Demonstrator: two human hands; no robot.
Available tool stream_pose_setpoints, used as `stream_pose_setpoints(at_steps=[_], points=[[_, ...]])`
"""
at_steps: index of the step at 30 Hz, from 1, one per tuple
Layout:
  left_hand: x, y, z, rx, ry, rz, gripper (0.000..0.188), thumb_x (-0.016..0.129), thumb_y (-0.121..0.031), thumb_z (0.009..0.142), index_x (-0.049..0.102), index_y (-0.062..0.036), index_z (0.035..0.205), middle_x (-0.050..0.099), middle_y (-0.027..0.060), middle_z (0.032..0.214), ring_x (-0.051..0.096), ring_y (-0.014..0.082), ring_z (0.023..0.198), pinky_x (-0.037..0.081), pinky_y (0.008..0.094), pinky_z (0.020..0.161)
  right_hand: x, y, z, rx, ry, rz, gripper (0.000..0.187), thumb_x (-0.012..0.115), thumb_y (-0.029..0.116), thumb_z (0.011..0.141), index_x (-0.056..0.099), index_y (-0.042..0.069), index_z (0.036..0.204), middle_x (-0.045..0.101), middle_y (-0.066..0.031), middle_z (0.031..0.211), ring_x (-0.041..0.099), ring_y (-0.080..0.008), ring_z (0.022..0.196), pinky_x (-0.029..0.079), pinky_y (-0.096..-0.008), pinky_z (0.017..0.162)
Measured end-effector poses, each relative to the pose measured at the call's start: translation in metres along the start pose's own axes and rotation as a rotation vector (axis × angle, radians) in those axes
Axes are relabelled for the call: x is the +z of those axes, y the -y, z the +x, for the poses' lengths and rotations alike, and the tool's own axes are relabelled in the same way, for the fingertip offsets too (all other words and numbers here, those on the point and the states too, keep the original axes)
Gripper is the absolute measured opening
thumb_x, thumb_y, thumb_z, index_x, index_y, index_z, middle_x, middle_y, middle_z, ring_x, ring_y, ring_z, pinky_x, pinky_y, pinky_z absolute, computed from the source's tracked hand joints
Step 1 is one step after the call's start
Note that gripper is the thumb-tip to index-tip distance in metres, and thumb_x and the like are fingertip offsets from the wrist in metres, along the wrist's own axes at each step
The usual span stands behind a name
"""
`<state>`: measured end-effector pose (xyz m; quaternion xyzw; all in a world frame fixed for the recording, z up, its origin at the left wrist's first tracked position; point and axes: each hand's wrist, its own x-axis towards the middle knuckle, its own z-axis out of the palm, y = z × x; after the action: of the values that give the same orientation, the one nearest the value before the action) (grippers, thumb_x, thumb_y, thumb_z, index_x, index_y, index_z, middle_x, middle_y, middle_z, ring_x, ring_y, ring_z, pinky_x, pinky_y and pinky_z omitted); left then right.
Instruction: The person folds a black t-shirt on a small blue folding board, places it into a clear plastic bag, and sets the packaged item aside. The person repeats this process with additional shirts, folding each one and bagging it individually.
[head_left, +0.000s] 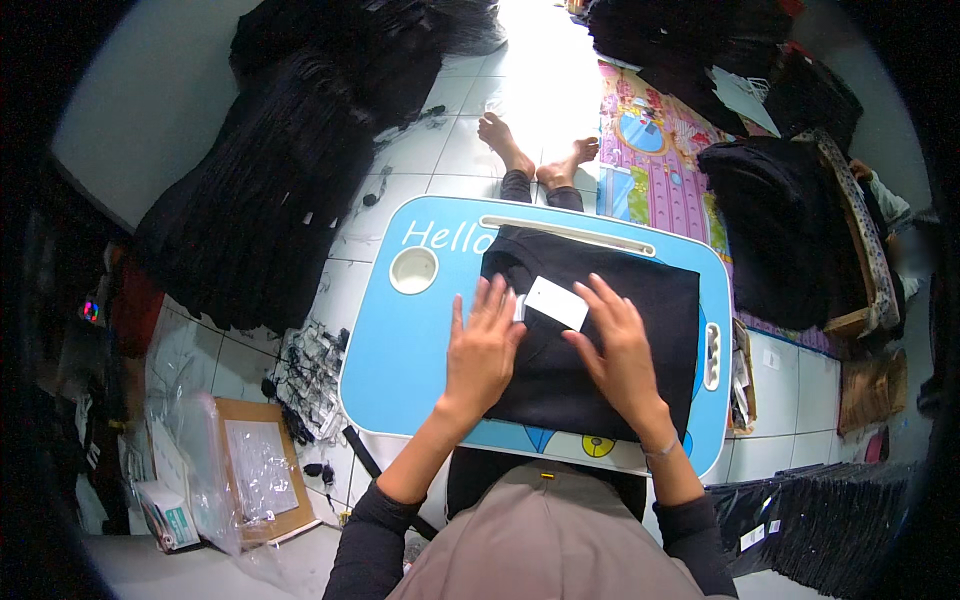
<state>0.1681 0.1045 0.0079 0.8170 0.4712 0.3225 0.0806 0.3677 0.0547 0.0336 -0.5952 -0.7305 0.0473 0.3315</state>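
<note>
A folded black garment (pixel 640 290) lies flat on a light blue lap table (pixel 400 350). Near its upper left part rests a white card tag (pixel 557 302), tilted a little. My left hand (pixel 483 340) is spread at the garment's left edge, its fingertips beside a smaller white piece just left of the tag. On the cloth right of the tag lies my right hand (pixel 615 350), fingers apart, the index fingertip close to the tag's right corner. Neither hand grips anything that I can see.
Heaped black garments (pixel 260 190) fill the left side. Stacked bagged black garments (pixel 820 520) stand at lower right. A cardboard piece with clear plastic (pixel 262 470) lies at lower left. The table has a cup recess (pixel 414 270). Another person's sleeve (pixel 885 195) shows at far right.
</note>
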Motion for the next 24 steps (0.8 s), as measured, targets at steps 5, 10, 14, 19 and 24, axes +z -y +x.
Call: stream_pose_setpoints(at_steps=[5, 10, 14, 19, 24], points=[[0.000, 0.013, 0.002, -0.062, 0.168, -0.114, 0.040, 0.046, -0.023, 0.099, 0.052, 0.0005, 0.131, 0.049, 0.0199, 0.139, 0.044, 0.0337, 0.131, 0.024, 0.0499, 0.112, 0.031, -0.003, 0.026, -0.158, 0.181, -0.185, 0.042, 0.067, 0.021, 0.085, 0.058, 0.014, 0.125, 0.055, -0.0163, 0.127, 0.051, -0.0303, 0.118, 0.039, -0.0460, 0.100], [0.006, 0.030, 0.022, -0.490, -0.102, -0.356, 0.026, 0.064, -0.018, 0.090, 0.066, 0.0052, 0.101, 0.067, 0.0207, 0.101, 0.063, 0.0295, 0.085, 0.049, 0.0386, 0.076, 0.015, -0.012, 0.019, -0.156, 0.214, -0.184, 0.034, 0.065, 0.014, 0.087, 0.062, 0.013, 0.121, 0.058, -0.0144, 0.125, 0.054, -0.0308, 0.115, 0.042, -0.0429, 0.098], [0.022, 0.047, 0.039, -0.558, 0.005, -0.506, 0.027, 0.070, -0.018, 0.087, 0.064, 0.0054, 0.100, 0.068, 0.0119, 0.082, 0.061, 0.0172, 0.067, 0.048, 0.0317, 0.064, 0.019, -0.005, 0.033, -0.172, 0.074, -0.061, 0.028, 0.064, 0.018, 0.088, 0.064, 0.008, 0.114, 0.062, -0.0137, 0.115, 0.059, -0.0274, 0.103, 0.046, -0.0390, 0.089], [0.032, 0.060, 0.043, -0.670, 0.013, -1.139, 0.015, 0.064, -0.009, 0.092, 0.057, 0.0015, 0.099, 0.069, 0.0078, 0.083, 0.063, 0.0095, 0.071, 0.050, 0.0240, 0.062, 0.056, -0.001, 0.070, 0.228, 0.080, 0.648, 0.019, 0.062, 0.013, 0.091, 0.070, -0.003, 0.098, 0.071, -0.0120, 0.083, 0.067, -0.0136, 0.072, 0.053, -0.0279, 0.064], [0.030, 0.056, 0.041, -0.682, 0.028, -1.231, 0.018, 0.064, -0.004, 0.090, 0.052, -0.0013, 0.103, 0.070, 0.0091, 0.087, 0.066, 0.0107, 0.073, 0.054, 0.0235, 0.063, 0.084, -0.003, 0.086, 0.476, 0.114, 0.585, 0.028, 0.068, 0.029, 0.084, 0.074, 0.002, 0.086, 0.071, -0.0139, 0.073, 0.069, -0.0211, 0.067, 0.051, -0.0319, 0.062]])
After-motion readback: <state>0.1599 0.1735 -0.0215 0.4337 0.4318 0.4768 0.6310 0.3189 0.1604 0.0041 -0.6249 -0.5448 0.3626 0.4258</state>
